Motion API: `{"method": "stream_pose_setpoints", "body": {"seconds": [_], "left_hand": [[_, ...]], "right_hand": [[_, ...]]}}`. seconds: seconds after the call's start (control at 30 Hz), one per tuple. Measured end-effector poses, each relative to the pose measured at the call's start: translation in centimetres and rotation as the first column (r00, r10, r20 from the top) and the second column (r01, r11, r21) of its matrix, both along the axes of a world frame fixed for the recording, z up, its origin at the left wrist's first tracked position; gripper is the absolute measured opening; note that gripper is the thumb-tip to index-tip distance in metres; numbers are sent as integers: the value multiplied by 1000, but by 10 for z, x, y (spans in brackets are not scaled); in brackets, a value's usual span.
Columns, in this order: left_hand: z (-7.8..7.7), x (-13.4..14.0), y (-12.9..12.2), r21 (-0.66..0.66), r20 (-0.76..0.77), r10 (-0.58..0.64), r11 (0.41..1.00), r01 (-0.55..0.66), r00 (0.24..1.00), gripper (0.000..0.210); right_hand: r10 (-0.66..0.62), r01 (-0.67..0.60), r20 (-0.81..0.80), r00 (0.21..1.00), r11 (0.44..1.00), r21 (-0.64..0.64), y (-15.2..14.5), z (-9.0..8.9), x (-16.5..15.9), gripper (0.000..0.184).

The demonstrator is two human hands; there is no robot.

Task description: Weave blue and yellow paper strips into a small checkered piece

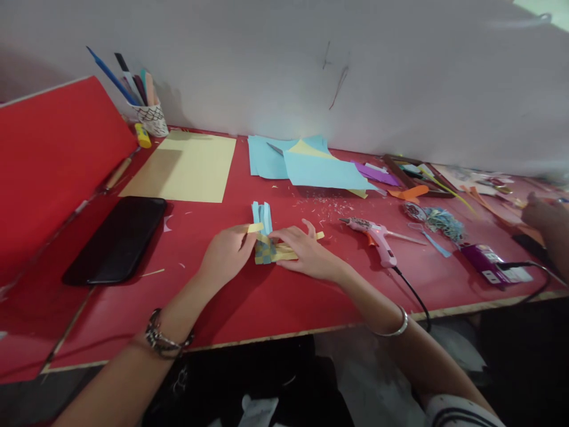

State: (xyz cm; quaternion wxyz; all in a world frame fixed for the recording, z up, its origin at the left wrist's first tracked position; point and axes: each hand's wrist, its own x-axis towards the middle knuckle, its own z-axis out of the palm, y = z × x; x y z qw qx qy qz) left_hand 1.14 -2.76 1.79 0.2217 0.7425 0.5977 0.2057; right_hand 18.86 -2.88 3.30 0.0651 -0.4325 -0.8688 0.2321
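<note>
Paper weave [265, 255] lies on the table [267, 314]; left hand [227, 252] pinches a yellow strip [255, 228], right hand [306, 252] covers the right-side ends, grip unclear. Probably light, floppy, easily creased; hold at the woven block.

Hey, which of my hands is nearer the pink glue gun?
Your right hand, with the silvery bangle on its arm; your left hand is farther off, across the woven paper strips.

The worktop [271, 308] is open on the woven paper's [265, 253] near side; a phone [119, 242] blocks left, a glue gun [379, 238] right.
</note>
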Motion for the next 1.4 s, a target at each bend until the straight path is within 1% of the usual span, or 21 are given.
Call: {"method": "stream_pose_setpoints", "body": {"seconds": [0.1, 0.2, 0.27, 0.33, 0.37, 0.4, 0.47, 0.5, 0.53, 0.57, 0.6, 0.67, 0.7, 0.77, 0.9, 0.97, 1.07, 1.13, 1.17, 1.2, 1.4], "left_hand": [[-1, -1, 1, 13, -2, 6, 1000, -6, 1000, 38], [-2, -1, 1, 17, 18, -3, 1000, 3, 1000, 40], [-2, -1, 1, 14, 6, 2, 1000, -2, 1000, 42], [0, 0, 0, 11, -27, 21, 1000, -21, 999, 42], [1, 0, 0, 9, -50, 38, 999, -37, 998, 41], [2, 0, -1, 5, -78, 58, 998, -58, 995, 41], [3, 0, -2, 5, -135, 101, 995, -102, 986, 40], [4, 0, -2, 8, -154, 113, 994, -113, 982, 40], [4, 0, -2, 10, -159, 114, 993, -114, 981, 40], [4, -1, -2, 11, -150, 106, 994, -105, 983, 39], [3, -1, -2, 11, -132, 95, 995, -95, 987, 38], [3, -2, -1, 5, -94, 83, 997, -83, 992, 36], [2, -2, -1, 2, -79, 83, 997, -83, 993, 35], [2, -2, -1, -15, -48, 89, 996, -90, 995, 34], [4, -3, 0, -89, 41, 115, 990, -111, 993, 34], [4, -3, 0, -158, 106, 123, 982, -106, 987, 34], [1, -5, 1, -208, 220, 122, 975, -76, 968, 29], [-3, -6, 3, -211, 295, 124, 976, -62, 947, 28], [-6, -7, 4, -219, 328, 130, 974, -59, 936, 28], [-8, -8, 4, -232, 356, 138, 971, -56, 924, 28], [-12, -8, 5, -244, 361, 153, 967, -65, 920, 26]], "right_hand": [[-2, 3, -13, 1000, 1000, 21, -1, 0, 5, 38], [-99, 106, -50, 994, 983, 149, -4, 2, 22, 33], [-198, 220, -107, 974, 941, 257, -9, 4, 42, 26], [-336, 385, -196, 921, 863, 326, -16, 6, 66, 17], [-428, 494, -253, 867, 799, 342, -19, 6, 79, 17], [-536, 612, -295, 791, 700, 369, -23, 6, 91, 19], [-763, 756, -237, 602, 448, 477, -28, 5, 114, 21], [-850, 766, -145, 506, 367, 528, -30, 4, 124, 23], [-903, 771, -48, 428, 336, 541, -31, 3, 132, 28], [-923, 783, 38, 383, 347, 516, -31, 1, 139, 31], [-915, 797, 105, 390, 392, 459, -30, -2, 144, 32], [-873, 797, 149, 464, 485, 360, -26, -7, 149, 32], [-853, 782, 145, 501, 518, 346, -23, -10, 150, 31], [-842, 762, 104, 530, 526, 378, -19, -14, 150, 28], [-865, 813, -72, 497, 435, 387, -19, -16, 143, 22], [-844, 832, -166, 510, 436, 342, -24, -13, 132, 26], [-770, 785, -209, 602, 525, 329, -33, -8, 105, 31], [-704, 713, -187, 686, 597, 369, -38, -7, 85, 36], [-659, 660, -155, 736, 648, 380, -39, -8, 76, 39], [-632, 625, -131, 764, 672, 398, -39, -9, 67, 41], [-582, 529, -21, 813, 722, 446, -32, -13, 42, 43]]}}
